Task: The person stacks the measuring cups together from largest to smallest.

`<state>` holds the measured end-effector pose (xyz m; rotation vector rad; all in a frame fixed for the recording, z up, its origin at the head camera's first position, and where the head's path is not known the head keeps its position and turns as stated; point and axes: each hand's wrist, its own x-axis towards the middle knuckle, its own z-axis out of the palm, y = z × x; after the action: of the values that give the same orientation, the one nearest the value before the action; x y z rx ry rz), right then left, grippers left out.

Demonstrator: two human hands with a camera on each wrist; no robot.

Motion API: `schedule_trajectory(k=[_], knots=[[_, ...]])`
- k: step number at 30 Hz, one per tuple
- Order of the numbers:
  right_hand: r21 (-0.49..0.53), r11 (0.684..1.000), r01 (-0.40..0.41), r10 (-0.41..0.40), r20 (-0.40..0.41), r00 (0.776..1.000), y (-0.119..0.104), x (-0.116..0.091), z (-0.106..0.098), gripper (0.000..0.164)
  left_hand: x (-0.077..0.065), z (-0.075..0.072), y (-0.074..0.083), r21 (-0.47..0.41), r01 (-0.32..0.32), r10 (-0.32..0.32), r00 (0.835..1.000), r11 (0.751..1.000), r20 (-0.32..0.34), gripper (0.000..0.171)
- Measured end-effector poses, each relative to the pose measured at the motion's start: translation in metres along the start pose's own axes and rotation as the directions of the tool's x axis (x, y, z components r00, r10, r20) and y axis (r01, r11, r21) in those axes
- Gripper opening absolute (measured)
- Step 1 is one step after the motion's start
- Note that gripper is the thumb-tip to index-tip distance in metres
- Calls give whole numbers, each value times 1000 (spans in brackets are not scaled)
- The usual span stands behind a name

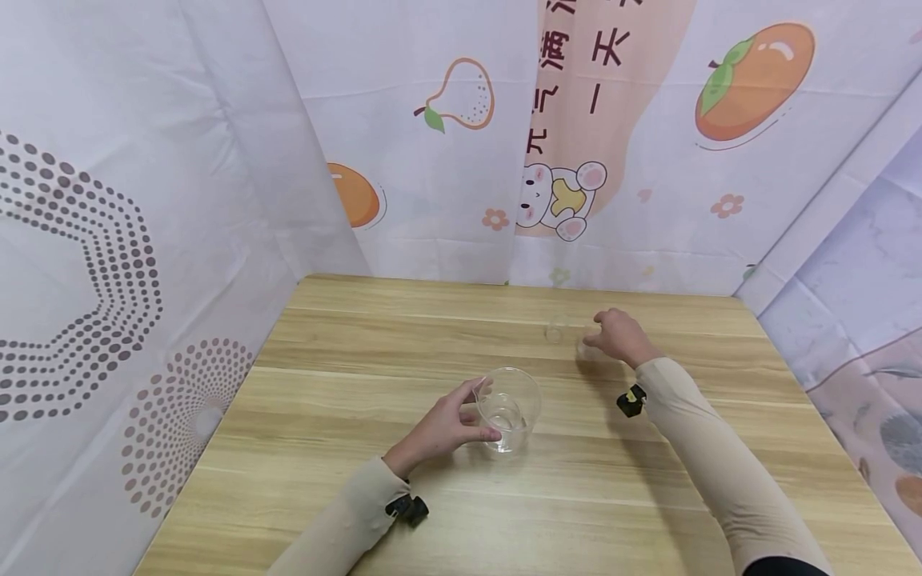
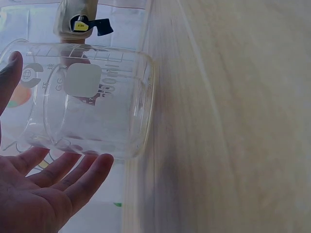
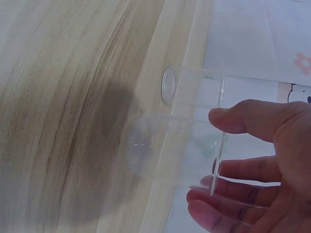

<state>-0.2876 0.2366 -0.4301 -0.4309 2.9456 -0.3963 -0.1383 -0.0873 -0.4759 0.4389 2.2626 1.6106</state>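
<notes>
A large clear glass beaker (image 1: 510,408) with white printed markings is near the table's middle, upright. My left hand (image 1: 450,424) holds it from the left, thumb on the near side and fingers round the far side. In the left wrist view another curved rim (image 2: 47,114) shows inside the beaker. Farther back on the right, my right hand (image 1: 621,336) holds a smaller clear beaker (image 3: 170,145) near its rim, thumb on one side and fingers on the other. Just beyond it stands an even smaller clear glass vessel (image 3: 194,87), faint in the head view.
The wood-grain table (image 1: 346,336) meets a printed white curtain (image 1: 432,200) along its back edge. More curtain (image 1: 216,160) hangs at the left. Black wrist cameras (image 1: 408,510) sit on both sleeves.
</notes>
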Motion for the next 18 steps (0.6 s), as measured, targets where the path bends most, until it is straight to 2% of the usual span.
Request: schedule_trajectory(k=[18], knots=[[9,1000,7,-7,-15,1000,0,-2,-3,55,1,0,-2,-10,-11,11,1000,1000,-1,93]])
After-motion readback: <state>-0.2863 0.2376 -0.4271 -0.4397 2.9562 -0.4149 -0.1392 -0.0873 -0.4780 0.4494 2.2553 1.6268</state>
